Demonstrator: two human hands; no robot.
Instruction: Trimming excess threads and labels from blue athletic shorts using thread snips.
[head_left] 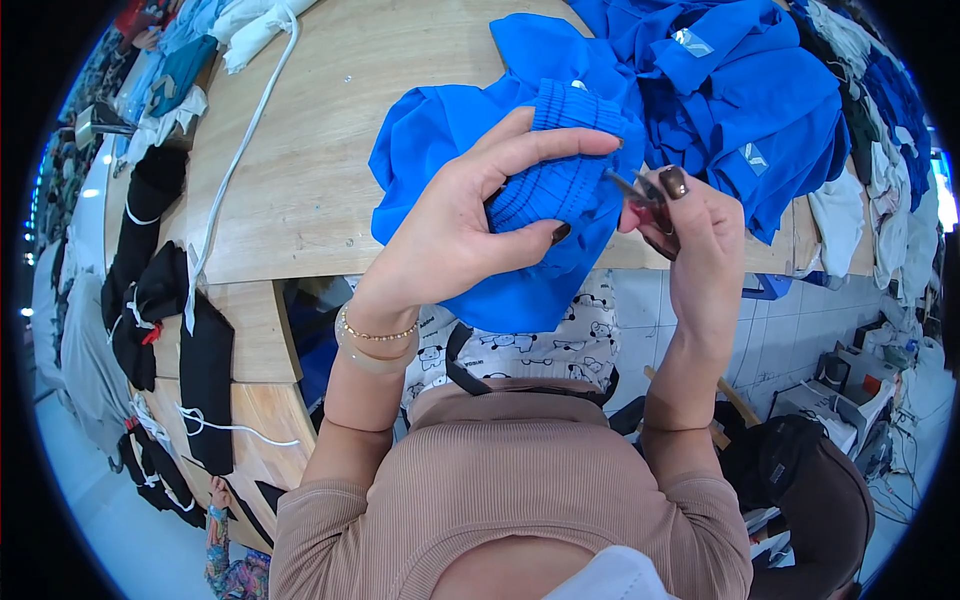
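1. Left hand (455, 220): thumb and index finger curved in a wide C around the ribbed, gathered blue elastic band (565, 185) of a bright blue cloth garment (430, 125). Fingers hold the garment; the other 3 fingers are mostly hidden, can't tell exactly how they grip.
2. Right hand (708, 225): fingers closed around small dark-metal scissors (627, 186) with a red part at the grip. Blade tips point up-left, just beside the band. Can't tell if they touch cloth.
3. Garment location: at the near edge of the light wood desk (310, 150), in front of the torso. Its upper part lies on the desktop; its lower part hangs past the edge, over a white animal-print fabric (515, 350) at the person's lap.
4. Right of the garment: crumpled pile of matching blue cloth (730, 100) on the desk, 2 shiny pale patches showing on it.
5. Desk, left side: long thin white cord (245, 150) runs from the far edge to the near edge. Black fabric strips (206, 380) with white ties lie further left, near the lower wood surface.
6. Left wrist: gold-coloured beaded bracelet (385, 332).
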